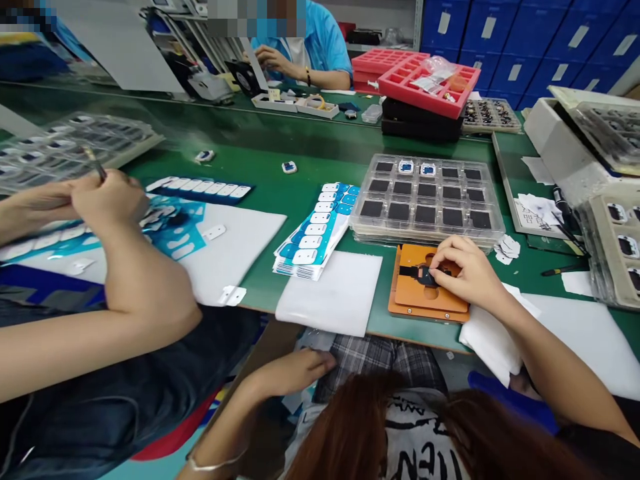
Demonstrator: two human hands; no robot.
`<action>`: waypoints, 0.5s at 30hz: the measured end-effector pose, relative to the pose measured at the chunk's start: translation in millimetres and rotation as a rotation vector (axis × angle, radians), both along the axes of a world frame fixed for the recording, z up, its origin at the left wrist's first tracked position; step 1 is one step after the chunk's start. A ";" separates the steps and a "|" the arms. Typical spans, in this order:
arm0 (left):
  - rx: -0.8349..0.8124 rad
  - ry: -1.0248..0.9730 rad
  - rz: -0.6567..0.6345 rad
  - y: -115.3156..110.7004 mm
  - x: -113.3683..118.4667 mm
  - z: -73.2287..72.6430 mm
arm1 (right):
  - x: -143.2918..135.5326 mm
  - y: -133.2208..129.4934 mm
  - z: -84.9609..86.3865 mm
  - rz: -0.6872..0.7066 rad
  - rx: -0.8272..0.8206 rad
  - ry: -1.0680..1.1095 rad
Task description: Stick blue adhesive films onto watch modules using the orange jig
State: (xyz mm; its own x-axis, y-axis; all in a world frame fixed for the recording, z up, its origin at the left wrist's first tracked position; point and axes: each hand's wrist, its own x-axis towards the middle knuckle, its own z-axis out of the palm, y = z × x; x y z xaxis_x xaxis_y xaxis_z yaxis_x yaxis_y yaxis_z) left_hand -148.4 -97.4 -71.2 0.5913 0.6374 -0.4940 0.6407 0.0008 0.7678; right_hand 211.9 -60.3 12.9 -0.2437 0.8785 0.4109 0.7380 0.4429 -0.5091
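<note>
My right hand (pixel 463 270) is over an orange fixture plate (pixel 415 300) near the table's front edge. Its thumb and fingertips are pinched on a small black part (pixel 425 275) in the plate's middle, and the fingers hide some of it. A black strip (pixel 407 271) runs left from that part. Down at my lap, my left hand (pixel 300 370) lies on the plaid cloth, its fingers stretched out and holding nothing. Left of the fixture are a white foam sheet (pixel 345 293) and a stack of blue-and-white label sheets (pixel 313 233). Behind the fixture stands a clear compartment tray (pixel 430 223) with two small white-and-blue pieces.
At left, a co-worker's hands (pixel 107 197) hold a thin tool over sticker sheets. Another person in blue (pixel 325 47) sits across the table. Red trays (pixel 430 80) stand at the back; a pen (pixel 565 267) and part trays (pixel 617 233) are at right.
</note>
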 end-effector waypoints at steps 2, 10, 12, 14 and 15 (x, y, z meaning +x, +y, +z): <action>0.051 -0.076 -0.278 14.9 21.8 52.5 | 1.2 0.9 1.3 0.022 -0.018 0.083; 1.019 -0.506 -0.445 115.6 154.8 126.0 | 12.3 12.3 3.1 0.035 0.085 0.324; 1.040 -0.589 -0.510 130.0 172.7 110.3 | 17.3 13.7 4.2 0.005 0.159 0.299; 1.046 -0.672 -0.583 132.9 178.0 94.9 | 22.9 14.6 5.3 -0.020 0.228 0.259; 1.069 -0.700 -0.606 131.4 177.0 88.5 | 25.4 15.5 5.9 -0.028 0.260 0.236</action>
